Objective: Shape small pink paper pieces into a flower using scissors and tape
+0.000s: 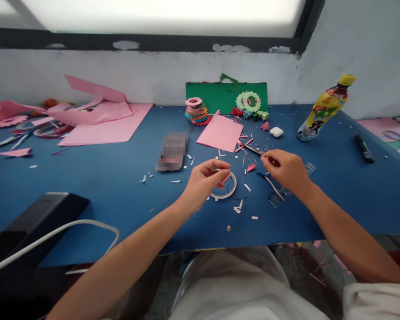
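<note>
My left hand is closed in a pinch on a small pink paper piece, partly hidden by the fingers. Just beneath it a roll of white tape lies flat on the blue table. My right hand is wrapped round the handles of a pair of scissors, whose metal blades point left towards the paper scraps. A folded pink paper piece rests between the two hands. Behind them lies a square stack of pink paper. A blue-and-white tool, its kind unclear, lies below my right hand.
At the back stand stacked colourful paper rings and a green board. A yellow-capped bottle, a white earphone case and a black marker are on the right. Left are a phone, pink sheets and a dark box with a white cable.
</note>
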{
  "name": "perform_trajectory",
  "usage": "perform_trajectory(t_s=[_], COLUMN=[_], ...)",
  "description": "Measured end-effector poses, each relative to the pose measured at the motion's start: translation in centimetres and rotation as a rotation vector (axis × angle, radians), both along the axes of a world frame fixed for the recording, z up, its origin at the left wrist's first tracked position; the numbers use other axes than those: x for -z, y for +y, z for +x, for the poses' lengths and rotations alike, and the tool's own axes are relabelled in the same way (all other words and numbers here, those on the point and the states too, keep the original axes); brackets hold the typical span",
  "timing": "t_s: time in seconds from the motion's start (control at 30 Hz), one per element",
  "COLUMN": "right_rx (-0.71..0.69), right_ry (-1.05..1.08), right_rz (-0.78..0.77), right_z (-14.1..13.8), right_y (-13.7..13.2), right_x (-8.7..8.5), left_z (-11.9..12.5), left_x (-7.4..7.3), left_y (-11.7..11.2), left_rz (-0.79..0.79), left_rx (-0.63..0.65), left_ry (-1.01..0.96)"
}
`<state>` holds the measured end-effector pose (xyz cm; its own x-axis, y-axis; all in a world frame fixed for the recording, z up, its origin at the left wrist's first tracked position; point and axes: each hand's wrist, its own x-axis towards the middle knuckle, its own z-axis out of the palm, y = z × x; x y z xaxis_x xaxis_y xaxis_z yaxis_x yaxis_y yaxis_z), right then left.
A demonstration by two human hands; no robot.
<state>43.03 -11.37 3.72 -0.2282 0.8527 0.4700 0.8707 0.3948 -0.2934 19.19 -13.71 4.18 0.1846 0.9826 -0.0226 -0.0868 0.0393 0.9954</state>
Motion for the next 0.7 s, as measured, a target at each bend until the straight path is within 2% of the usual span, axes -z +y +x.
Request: perform_trajectory(t_s=[0.07,0.13,0.23,0.4,0.57,0.63,0.7], right_rx=[0.151,0.265,0.267,0.161,0.142,0.151,0.147], right_ry=[-0.128,-0.236,-0.249,-0.262,-0.238,-0.231,-0.195], right_rz=[-0.146,-0.370,-0.471,-0.508,-0.460,-0.429,-0.362], right_z=[2.4,4.7,6.6,6.2,5.9,5.5,4.4], right_y=[1.9,3.4,4.6,4.5,4.7,4.6,3.5], right_x=[0.5,0.9,1.3,1.3,1.9,1.6,0.4], left_z=[0.0,-0.1,0.0,-0.1,-0.3,-0.3,-0.3], left_x=[0.1,0.2,0.2,-0.1,-0.1,0.0,0.1], left_y=[0.2,0.4,0.5,0.6,0.8,0.9,0.8], left_rz=[-0.003,0.001,-0.002,-0.034,-0.062,-0.070,-0.090], left_rx=[-0.018,-0.033,-0.043,-0.060,-0.094,-0.081,-0.070], left_ry=[-0.006,-0.031,-0.085,-0.191,-0.227,-0.231,-0.234])
